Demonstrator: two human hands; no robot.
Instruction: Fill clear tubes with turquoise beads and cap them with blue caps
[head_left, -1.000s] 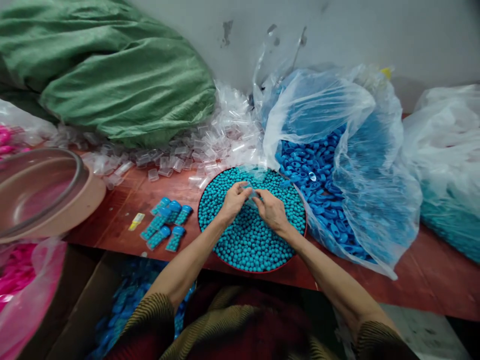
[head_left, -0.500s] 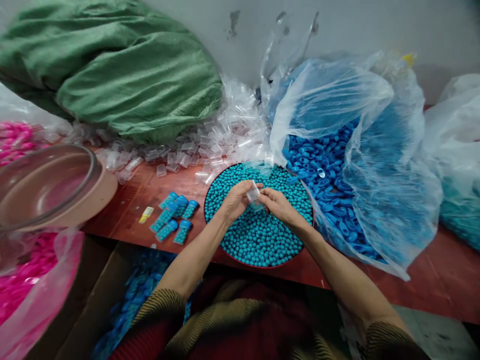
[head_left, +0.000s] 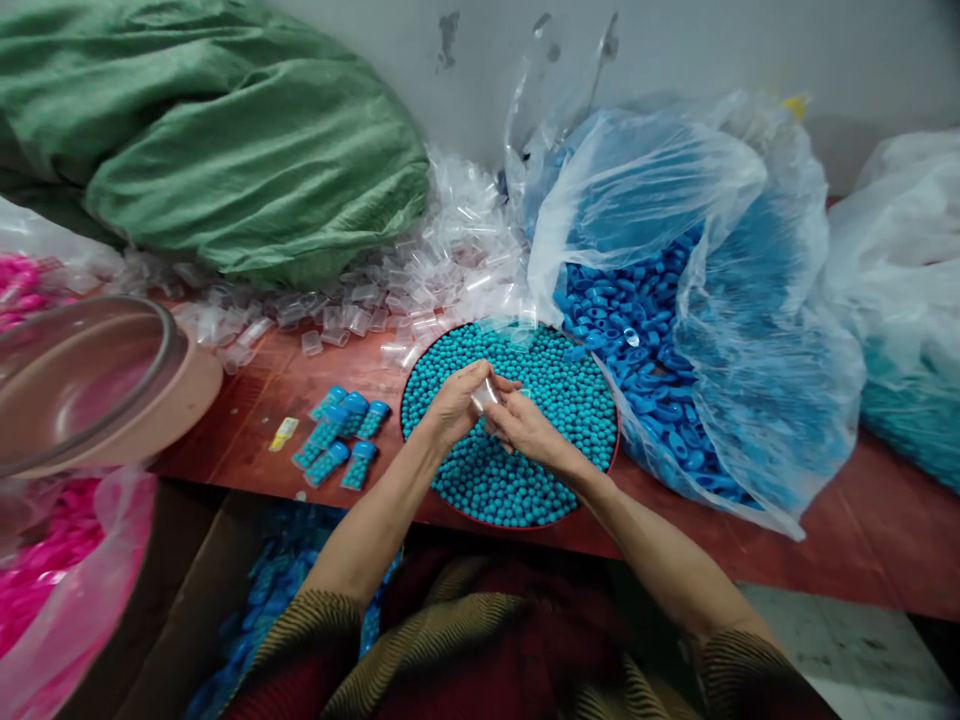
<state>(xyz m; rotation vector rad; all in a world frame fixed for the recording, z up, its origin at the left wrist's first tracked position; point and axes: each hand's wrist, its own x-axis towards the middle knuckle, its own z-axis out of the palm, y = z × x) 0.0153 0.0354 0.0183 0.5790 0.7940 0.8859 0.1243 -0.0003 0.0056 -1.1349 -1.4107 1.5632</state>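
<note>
A small clear plastic container (head_left: 485, 397) is held over a round red-rimmed tray (head_left: 616, 452) full of turquoise beads (head_left: 517, 487). My left hand (head_left: 456, 402) is closed on the container from the left. From the other side, the fingers of my right hand (head_left: 529, 428) wrap against it, partly covering it. Whether any beads are inside the container cannot be made out. Left of the tray lie several filled containers (head_left: 322, 440) with turquoise beads and blue caps. Behind the tray spreads a heap of clear containers (head_left: 450, 270).
An open plastic bag (head_left: 780, 330) spills blue caps (head_left: 645, 340) right of the tray. A pinkish basin (head_left: 199, 385) stands left, by a yellow-and-white label (head_left: 283, 434). A green sack (head_left: 255, 150) rests behind. Below the table edge, a box (head_left: 180, 590) is near blue filled containers (head_left: 277, 580).
The clear container has tilted and moved slightly left between my hands. My right hand has closed further round it. The whole view has shifted a little.
</note>
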